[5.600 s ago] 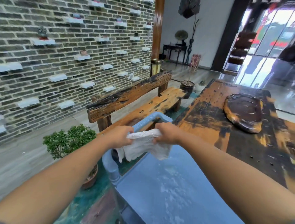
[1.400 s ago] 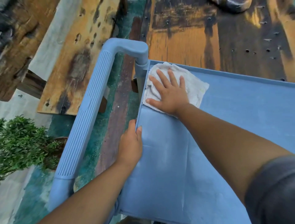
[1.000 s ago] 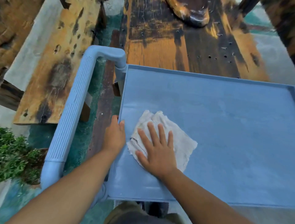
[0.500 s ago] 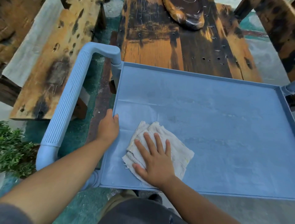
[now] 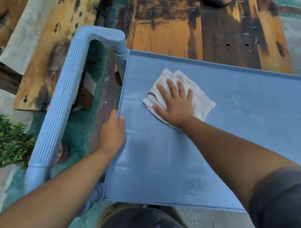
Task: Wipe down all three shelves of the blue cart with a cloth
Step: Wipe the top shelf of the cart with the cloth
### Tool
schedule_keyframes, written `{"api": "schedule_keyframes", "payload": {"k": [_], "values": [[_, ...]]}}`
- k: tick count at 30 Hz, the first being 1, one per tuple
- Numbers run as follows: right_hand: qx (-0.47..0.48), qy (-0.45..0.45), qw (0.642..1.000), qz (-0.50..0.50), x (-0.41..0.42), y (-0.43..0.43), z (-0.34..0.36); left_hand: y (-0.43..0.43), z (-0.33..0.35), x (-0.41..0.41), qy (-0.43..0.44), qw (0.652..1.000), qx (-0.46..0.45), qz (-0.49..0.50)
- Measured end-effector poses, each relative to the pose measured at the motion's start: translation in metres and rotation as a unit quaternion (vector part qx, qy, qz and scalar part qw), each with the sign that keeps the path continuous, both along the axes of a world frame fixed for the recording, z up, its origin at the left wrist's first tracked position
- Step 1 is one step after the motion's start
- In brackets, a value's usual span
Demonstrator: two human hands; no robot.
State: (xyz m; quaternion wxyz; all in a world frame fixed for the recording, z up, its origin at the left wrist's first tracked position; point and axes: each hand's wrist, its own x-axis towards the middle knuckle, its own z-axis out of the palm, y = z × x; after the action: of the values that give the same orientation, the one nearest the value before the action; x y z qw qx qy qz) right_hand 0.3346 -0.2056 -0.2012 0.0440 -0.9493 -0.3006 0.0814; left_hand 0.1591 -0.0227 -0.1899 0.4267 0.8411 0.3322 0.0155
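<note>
Weathered, scorched wood fills the background: a plank table point(image 5: 171, 32) at 12 o'clock, with drilled holes, and a bench seat point(image 5: 48, 40) at 10 o'clock, both cut off by the frame. A dark object point(image 5: 213, 1) on the table shows only as a sliver at the top edge, too little to name. At 9 o'clock a leafy green plant point(image 5: 11, 138) is half out of view.

The blue cart shows its top shelf point(image 5: 162, 162), a flat tray with a low rim, running from the middle of the view out past the 3 o'clock edge, so its right end is unseen. The lower shelves are hidden beneath it. Its ribbed handle point(image 5: 65, 97) arches from 8 o'clock up to 11 o'clock.

The folded white cloth point(image 5: 200, 92) lies on the shelf at about 1 o'clock from the view's centre, apart from the far and left rims. The right hand point(image 5: 175, 104) lies flat on it, fingers straight and spread, covering its near-left part.

The left hand point(image 5: 112, 131) grips the shelf's left rim at about 9 o'clock from centre: the thumb rests on the tray side, the fingers go over the outside edge and cannot be seen.

A dark sleeve point(image 5: 276, 198) crosses the 4 o'clock corner. Dim clothing at 6 o'clock is too blurred to make out.
</note>
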Motion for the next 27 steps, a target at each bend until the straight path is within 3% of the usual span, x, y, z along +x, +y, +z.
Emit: {"api": "schedule_keyframes", "payload": {"k": [5, 13, 27], "values": [[0.015, -0.008, 1.000, 0.013, 0.069, 0.019, 0.002, -0.001, 0.003, 0.002, 0.014, 1.000, 0.010, 0.003], [-0.002, -0.012, 1.000, 0.013, 0.075, 0.025, 0.004, 0.001, 0.004, 0.004, 0.013, 1.000, 0.008, -0.008], [0.018, -0.007, 0.999, 0.026, -0.131, -0.091, 0.002, 0.004, -0.005, 0.004, 0.009, 1.000, 0.021, -0.017]]}}
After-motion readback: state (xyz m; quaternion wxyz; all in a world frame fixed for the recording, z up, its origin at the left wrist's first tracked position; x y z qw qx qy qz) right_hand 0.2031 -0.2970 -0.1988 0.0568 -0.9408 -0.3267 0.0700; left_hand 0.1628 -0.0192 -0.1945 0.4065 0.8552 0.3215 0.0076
